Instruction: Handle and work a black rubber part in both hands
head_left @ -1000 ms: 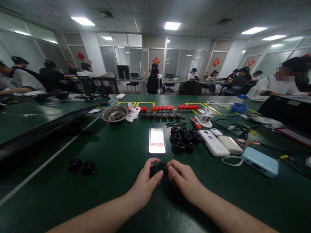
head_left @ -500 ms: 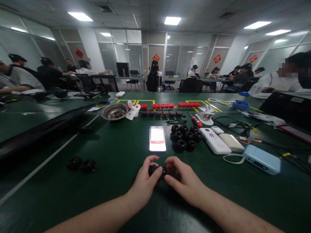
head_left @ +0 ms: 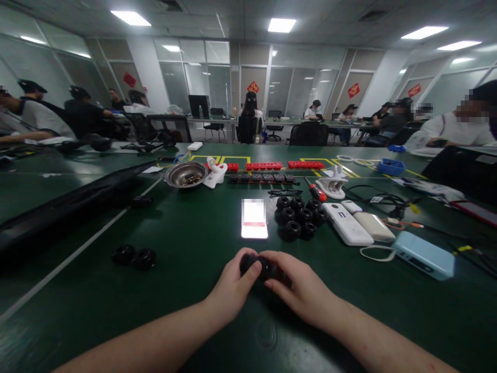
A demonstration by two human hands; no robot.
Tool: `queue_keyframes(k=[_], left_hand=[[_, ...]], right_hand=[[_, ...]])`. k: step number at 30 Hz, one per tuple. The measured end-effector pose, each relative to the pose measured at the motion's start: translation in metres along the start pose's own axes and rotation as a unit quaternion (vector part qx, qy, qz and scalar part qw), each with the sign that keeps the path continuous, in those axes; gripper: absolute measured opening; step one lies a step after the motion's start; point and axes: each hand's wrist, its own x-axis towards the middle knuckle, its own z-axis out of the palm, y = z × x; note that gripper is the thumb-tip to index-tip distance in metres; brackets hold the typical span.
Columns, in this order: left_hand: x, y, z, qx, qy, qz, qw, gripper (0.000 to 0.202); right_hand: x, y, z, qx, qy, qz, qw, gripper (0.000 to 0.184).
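A black wheel-like part [head_left: 254, 263] is held above the green table, largely covered by fingers. My left hand [head_left: 233, 285] is closed round it, thumb across its near side. My right hand [head_left: 297, 285] curls about its right side, the index finger touching the top; its other fingers are partly hidden. Just beyond, a phone [head_left: 254, 220] lies with its screen lit. Several similar black wheels [head_left: 298, 215] sit grouped to the right of the phone. To the left, two more black wheels [head_left: 134, 256] lie side by side.
At the back stand a metal bowl [head_left: 186, 175] with small brass-coloured pieces, red slotted strips [head_left: 264, 166] and a black strip [head_left: 262, 178]. A screwdriver [head_left: 317, 191], white power bank [head_left: 347, 225], blue power bank [head_left: 423, 256] and cables lie right. A long black object [head_left: 70, 199] lies left.
My right hand has moved in against the black wheel, its index finger now on the top. My left hand has kept its hold. The view has shifted slightly.
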Motion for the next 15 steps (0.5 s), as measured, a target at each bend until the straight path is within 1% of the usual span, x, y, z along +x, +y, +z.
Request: queue_keyframes(k=[2, 4, 5, 7, 8, 9, 11, 12, 15], left_hand=[[0.0008, -0.0002, 0.0010, -0.012, 0.002, -0.015, 1.000, 0.026], [0.0004, 0.0002, 0.0024, -0.030, -0.004, -0.032, 0.999, 0.025], [0.0000, 0.0005, 0.0030, -0.040, -0.005, -0.039, 0.998, 0.025], [-0.0009, 0.0005, 0.0039, -0.057, -0.010, -0.049, 0.997, 0.026], [-0.0011, 0.0002, 0.0040, -0.065, -0.016, -0.050, 0.997, 0.027], [-0.0010, -0.0005, 0.0041, -0.073, -0.025, -0.049, 0.996, 0.029], [0.0000, -0.0023, 0.0038, -0.089, -0.048, -0.046, 0.994, 0.036], [0.0009, -0.0033, 0.0036, -0.097, -0.055, -0.045, 0.993, 0.039], [0.0035, -0.0049, 0.0037, -0.114, -0.062, -0.055, 0.990, 0.043]], right_hand=[[-0.0014, 0.0009, 0.0002, -0.004, -0.006, -0.005, 1.000, 0.044], [-0.0022, 0.0018, 0.0017, 0.010, -0.003, 0.025, 1.000, 0.047], [-0.0021, 0.0023, 0.0026, 0.024, 0.000, 0.047, 0.999, 0.045], [-0.0008, 0.0030, 0.0039, 0.045, 0.003, 0.086, 0.995, 0.030], [0.0001, 0.0030, 0.0041, 0.049, -0.001, 0.096, 0.994, 0.023], [0.0011, 0.0029, 0.0040, 0.046, -0.007, 0.099, 0.994, 0.020], [0.0023, 0.0021, 0.0030, 0.024, -0.006, 0.081, 0.996, 0.015], [0.0023, 0.0014, 0.0022, 0.010, 0.002, 0.058, 0.998, 0.015], [0.0003, 0.0001, 0.0003, -0.027, 0.029, -0.032, 0.999, 0.029]])
